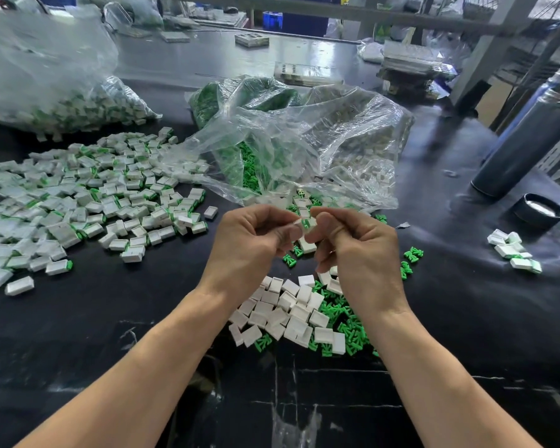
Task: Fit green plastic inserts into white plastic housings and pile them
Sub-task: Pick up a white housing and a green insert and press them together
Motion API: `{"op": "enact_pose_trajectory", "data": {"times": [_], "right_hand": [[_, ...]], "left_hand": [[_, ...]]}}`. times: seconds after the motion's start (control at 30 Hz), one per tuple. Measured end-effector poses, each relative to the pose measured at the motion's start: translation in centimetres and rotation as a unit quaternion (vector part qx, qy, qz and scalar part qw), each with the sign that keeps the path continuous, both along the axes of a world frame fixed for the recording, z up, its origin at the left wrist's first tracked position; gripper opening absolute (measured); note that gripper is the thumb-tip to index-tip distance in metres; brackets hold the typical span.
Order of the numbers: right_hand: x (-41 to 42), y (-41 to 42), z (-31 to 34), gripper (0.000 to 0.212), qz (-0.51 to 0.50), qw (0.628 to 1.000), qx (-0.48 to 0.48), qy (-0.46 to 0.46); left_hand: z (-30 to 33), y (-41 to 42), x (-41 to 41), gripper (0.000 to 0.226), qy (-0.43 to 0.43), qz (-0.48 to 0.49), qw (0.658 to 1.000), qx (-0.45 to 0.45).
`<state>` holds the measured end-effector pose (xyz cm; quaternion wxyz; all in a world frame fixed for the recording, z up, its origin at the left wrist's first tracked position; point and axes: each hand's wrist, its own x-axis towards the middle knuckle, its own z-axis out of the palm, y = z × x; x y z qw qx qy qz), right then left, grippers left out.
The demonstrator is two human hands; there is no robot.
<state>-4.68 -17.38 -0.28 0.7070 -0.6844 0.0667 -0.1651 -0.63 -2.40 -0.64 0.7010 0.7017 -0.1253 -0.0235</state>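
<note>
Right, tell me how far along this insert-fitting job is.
Done: a wide pile of white housings with green inserts fitted lies on the black table, at left. In hand: the left hand and right hand pinch one white housing with a green insert between their fingers. Left: loose white plastic housings, loose green plastic inserts, and more in the clear plastic bags.

The left hand (253,240) and right hand (353,244) cover most of the part (305,223) pinched between them, so how it sits is anyone's guess. At 10 o'clock the big bag (46,76) is blurry and cut off. The pile (62,205) at 9 o'clock runs off the edge too.
</note>
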Motion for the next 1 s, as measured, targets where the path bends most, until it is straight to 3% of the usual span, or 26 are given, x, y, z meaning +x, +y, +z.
{"op": "enact_pose_trajectory", "data": {"times": [0.13,0.3,0.43,0.6,0.87,1.0], "right_hand": [[-0.1,0.2,-0.2,0.021,0.013,0.999,-0.005,0.047],[-0.5,0.3,0.2,0.062,0.038,0.996,-0.022,0.073],[-0.5,0.9,0.2,0.083,0.075,0.991,-0.044,0.098],[-0.6,1.1,-0.1,0.075,0.094,0.991,-0.020,0.092],[-0.2,1.5,-0.3,0.064,0.141,0.986,0.067,0.061],[0.2,1.7,-0.8,0.066,0.096,0.994,0.018,0.057]], "left_hand": [[-0.1,0.1,0.1,0.007,0.006,-0.002,1.000,-0.009],[0.0,-0.3,-0.4,0.007,0.006,-0.042,0.999,-0.033],[0.0,-0.5,-0.6,0.012,0.023,-0.069,0.995,-0.068],[0.0,-0.8,-1.0,0.026,0.030,-0.105,0.990,-0.089],[0.0,-0.8,-1.0,0.018,0.047,-0.130,0.985,-0.104],[0.2,-1.0,-1.0,0.024,0.042,-0.128,0.986,-0.099]]}}
